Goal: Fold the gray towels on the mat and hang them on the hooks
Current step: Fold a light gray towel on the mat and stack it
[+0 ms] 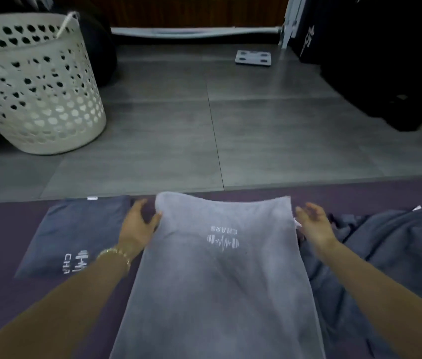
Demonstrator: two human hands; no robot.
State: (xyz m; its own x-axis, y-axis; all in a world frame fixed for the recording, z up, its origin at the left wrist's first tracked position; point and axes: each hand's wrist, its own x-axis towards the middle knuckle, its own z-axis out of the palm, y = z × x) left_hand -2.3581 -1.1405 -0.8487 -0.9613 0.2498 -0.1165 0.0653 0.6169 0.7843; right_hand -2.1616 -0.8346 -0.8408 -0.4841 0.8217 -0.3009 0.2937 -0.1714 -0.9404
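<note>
Clearly, my left hand (137, 225) and right hand (313, 225) were open beside the gray towel (217, 281); I feared its loose far corners would slip, skewing the fold.

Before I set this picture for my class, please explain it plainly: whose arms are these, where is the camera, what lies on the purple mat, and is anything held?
No machine here: the arms are a person's, and the one picture comes from a camera worn on their head, looking forward and down. On the purple mat a light gray towel lies spread in the middle, a folded darker towel to its left, crumpled dark towels to its right. The left hand touches the light towel's left edge with its thumb; the right hand is open beside the right edge. Neither holds anything. A white laundry basket stands on the floor beyond.
</note>
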